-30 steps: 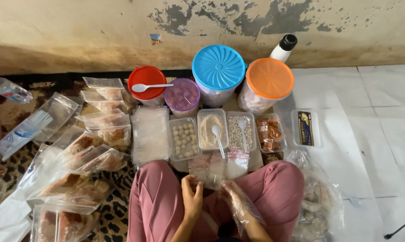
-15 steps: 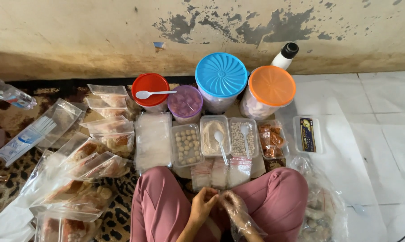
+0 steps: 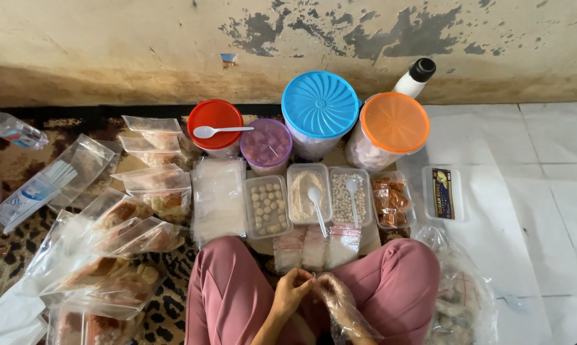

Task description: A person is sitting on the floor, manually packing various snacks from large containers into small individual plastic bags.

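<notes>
I sit cross-legged in pink trousers, and both hands meet low in my lap. My left hand [image 3: 291,292] is bare, with its fingertips pinched on the loose clear plastic glove that covers my right hand [image 3: 337,299]. The right hand's fingers are bent inside the glove; whether they hold anything is hidden. Just beyond the hands lie three small zip bags [image 3: 314,246] with red strips. Behind them stand open clear tubs: pale balls [image 3: 266,206], powder with a white spoon [image 3: 304,191], small white beads with a spoon [image 3: 344,199], and brown packets [image 3: 390,199].
Against the wall stand a red-lidded jar [image 3: 215,118] with a spoon on it, a purple-lidded jar [image 3: 266,142], a blue-lidded jar [image 3: 319,105], an orange-lidded jar [image 3: 394,122] and a white bottle [image 3: 415,76]. Filled clear bags [image 3: 119,236] cover the leopard rug at left. A lidded box [image 3: 443,193] is at right.
My hands have come together: the left hand moved right from beside the zip bags onto the gloved right hand. The view shifted slightly down.
</notes>
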